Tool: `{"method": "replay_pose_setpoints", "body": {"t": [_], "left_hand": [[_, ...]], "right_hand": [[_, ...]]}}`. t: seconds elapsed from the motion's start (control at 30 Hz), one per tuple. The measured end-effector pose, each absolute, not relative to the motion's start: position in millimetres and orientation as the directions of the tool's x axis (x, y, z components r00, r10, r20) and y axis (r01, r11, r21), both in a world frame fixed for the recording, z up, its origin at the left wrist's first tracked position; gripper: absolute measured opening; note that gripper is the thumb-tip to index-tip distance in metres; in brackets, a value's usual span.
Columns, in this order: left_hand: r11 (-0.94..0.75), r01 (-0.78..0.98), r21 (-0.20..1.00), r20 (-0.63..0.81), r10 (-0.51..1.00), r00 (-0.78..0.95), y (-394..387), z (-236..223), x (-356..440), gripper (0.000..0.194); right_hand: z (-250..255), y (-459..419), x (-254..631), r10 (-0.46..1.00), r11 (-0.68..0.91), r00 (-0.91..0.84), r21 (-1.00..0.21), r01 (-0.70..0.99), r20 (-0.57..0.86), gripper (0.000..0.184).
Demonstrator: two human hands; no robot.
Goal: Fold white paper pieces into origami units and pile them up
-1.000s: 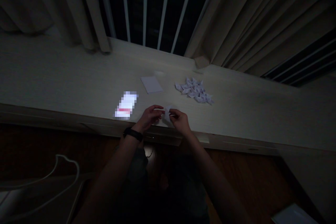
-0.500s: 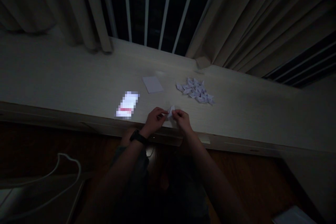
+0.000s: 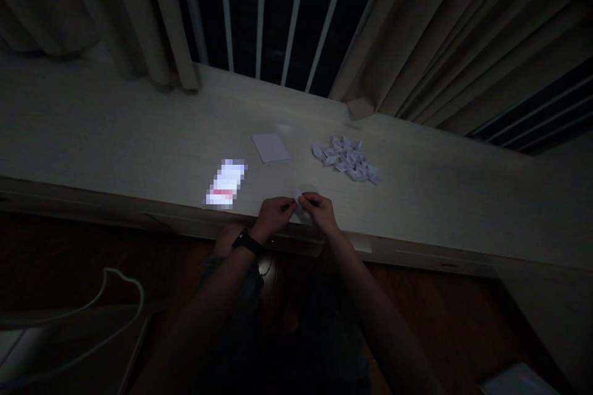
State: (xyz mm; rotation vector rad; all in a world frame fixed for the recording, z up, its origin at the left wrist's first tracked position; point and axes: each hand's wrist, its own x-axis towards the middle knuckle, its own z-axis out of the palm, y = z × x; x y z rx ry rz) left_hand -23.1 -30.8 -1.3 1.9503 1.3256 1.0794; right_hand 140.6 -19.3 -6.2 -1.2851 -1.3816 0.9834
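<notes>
Between my hands, just above the near edge of the pale ledge, is a small piece of folded white paper. My left hand pinches its left side, a dark watch on the wrist. From the right, my right hand grips the same paper between thumb and fingers. Fingers cover much of it, so its exact shape is hard to make out. Beyond my right hand lies a heap of small folded paper pieces with pointed ends. A square stack of white paper rests flat beyond my left hand.
A lit phone, its screen blurred, lies on the ledge left of my hands. Curtains hang on both sides of a dark barred window. A white cable loops at lower left. The room is dim.
The folded paper has turned and sits lower between my fingers, with less of it showing. My left fingers have closed in on it, and my right thumb has shifted slightly left.
</notes>
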Motion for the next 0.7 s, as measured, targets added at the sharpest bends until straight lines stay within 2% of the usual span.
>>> {"method": "replay_pose_setpoints", "body": {"t": [0.27, 0.43, 0.7], "left_hand": [[-0.298, 0.485, 0.822, 0.254, 0.954, 0.157, -31.0, -0.5, -22.9, 0.029], [-0.306, 0.485, 0.819, 0.22, 0.949, 0.227, -30.3, -0.9, -24.0, 0.034], [-0.28, 0.432, 0.857, 0.216, 0.957, 0.193, -29.3, -3.6, -24.5, 0.034]], "right_hand": [[-5.1, -20.6, 138.2, 0.988, 0.157, -0.028, -0.973, 0.171, 0.154, 0.026], [-7.0, -20.3, 136.3, 0.985, 0.171, -0.024, -0.964, 0.203, 0.169, 0.024], [-5.1, -19.3, 132.8, 0.993, 0.098, -0.082, -0.987, 0.125, 0.088, 0.025]]}}
